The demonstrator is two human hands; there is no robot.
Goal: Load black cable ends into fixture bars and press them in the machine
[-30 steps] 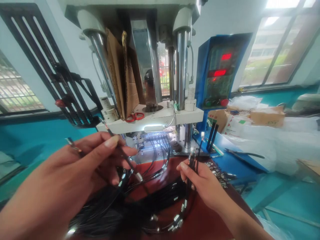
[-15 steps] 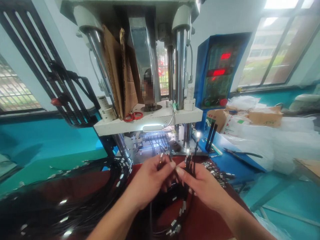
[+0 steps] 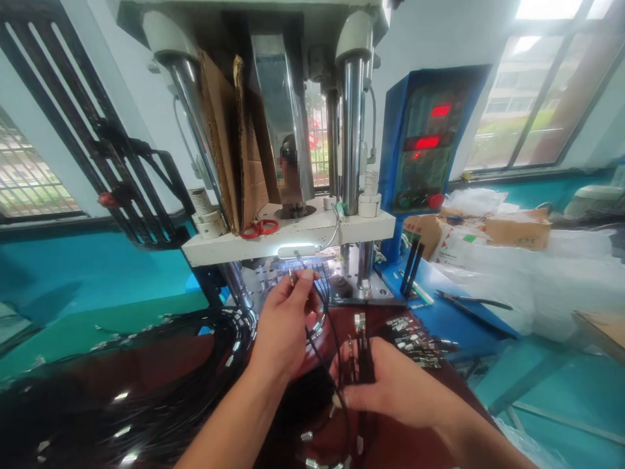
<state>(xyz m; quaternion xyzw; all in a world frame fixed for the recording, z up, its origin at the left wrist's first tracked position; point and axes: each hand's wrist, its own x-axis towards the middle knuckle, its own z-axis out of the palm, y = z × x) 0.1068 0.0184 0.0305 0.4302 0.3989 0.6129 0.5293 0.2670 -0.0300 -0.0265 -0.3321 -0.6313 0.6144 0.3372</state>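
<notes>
Thin black cables with silver metal tips are pinched in left hand, bundled in right hand at its 4 o'clock. Judged light, flexible; best gripped below tips.

Left hand: bare, its back smooth, the thumb rounded at the tip with its nail uncovered.
Right hand: likewise bare, smooth across the back, the fingers partly hidden.
Left forearm: bare from wrist to the lower picture edge, slimmer towards the wrist.
Right forearm: bare as far as it shows, evenly smooth.
Skin detail: too blurred to make out.
</notes>
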